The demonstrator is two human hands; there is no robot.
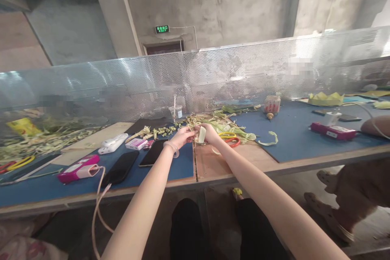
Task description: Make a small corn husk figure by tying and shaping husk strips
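Both my arms reach out over the workbench. My left hand and my right hand meet in front of me, fingers pinched on a pale green leaf strip held between them. A clear bangle sits on my left wrist. Just behind the hands lies a heap of pale green leaf strips, and scissors with yellow and red handles lie to the right of my right hand. A row of small woven leaf pieces lies to the left.
Two dark phones and a pink power bank with a cable lie at left, a white device behind. A perforated metal screen backs the bench. Another person's arm and legs are at right.
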